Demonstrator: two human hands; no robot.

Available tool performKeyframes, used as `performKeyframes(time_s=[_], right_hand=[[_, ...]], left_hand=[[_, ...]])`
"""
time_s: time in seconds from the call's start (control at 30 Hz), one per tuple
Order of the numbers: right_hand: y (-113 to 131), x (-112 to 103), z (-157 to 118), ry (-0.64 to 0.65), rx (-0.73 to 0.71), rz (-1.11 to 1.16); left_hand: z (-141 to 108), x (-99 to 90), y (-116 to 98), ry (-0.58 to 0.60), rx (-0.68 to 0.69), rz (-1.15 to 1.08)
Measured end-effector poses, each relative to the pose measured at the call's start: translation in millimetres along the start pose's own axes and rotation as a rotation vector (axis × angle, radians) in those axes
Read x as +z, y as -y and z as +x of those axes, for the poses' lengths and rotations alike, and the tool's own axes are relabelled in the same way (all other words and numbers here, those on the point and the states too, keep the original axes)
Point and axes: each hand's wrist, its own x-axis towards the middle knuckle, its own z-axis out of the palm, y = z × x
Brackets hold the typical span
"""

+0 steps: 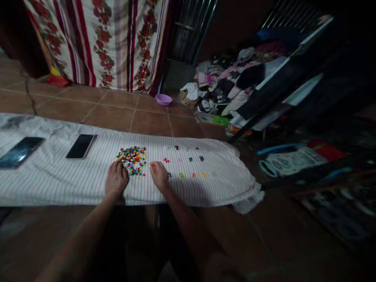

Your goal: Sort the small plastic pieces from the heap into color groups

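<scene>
Forearms reaching up from lower frame; left hand lying palm-down, grip open, touching edge of heap of small coloured pieces at cloth's centre; right hand resting just right of heap, grip state unclear; scattered pieces lying further right on striped cloth.

The left hand is pressed against a heap of coloured beads, and the right hand is placed just beside the heap. Both are rested on a striped cloth. Sorted beads are spread to the right; a phone and another phone are laid to the left. A purple bowl is seen on the tiled floor beyond.
</scene>
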Motion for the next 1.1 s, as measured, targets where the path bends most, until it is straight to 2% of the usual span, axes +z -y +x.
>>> performKeyframes(time_s=[0.13, 0.27, 0.43, 0.53, 0.73, 0.9, 1.1], right_hand=[[-20, -24, -8, -0.066, -0.003, 0.006], [-46, -56, -15, -0.194, -0.036, -0.019], [-86, -93, -25, -0.363, 0.046, -0.137], [-107, -108, -32, -0.385, 0.093, -0.195], [-132, -115, -45, -0.324, 0.127, -0.257], [-137, -111, -55, -0.269, 0.158, -0.299], [-139, -110, -60, -0.298, 0.127, -0.284]], left_hand=[[0, -1.0, 0, 0.003, -0.013, -0.073], [1, -4.0, 0, 0.02, -0.002, -0.067], [2, -5.8, -1, 0.033, 0.001, -0.08], [2, -5.8, -1, 0.015, -0.001, -0.088], [2, -7.3, 0, 0.031, 0.035, -0.035], [3, -6.5, -1, 0.022, 0.01, -0.06], [3, -5.6, -1, 0.015, 0.016, -0.089]])
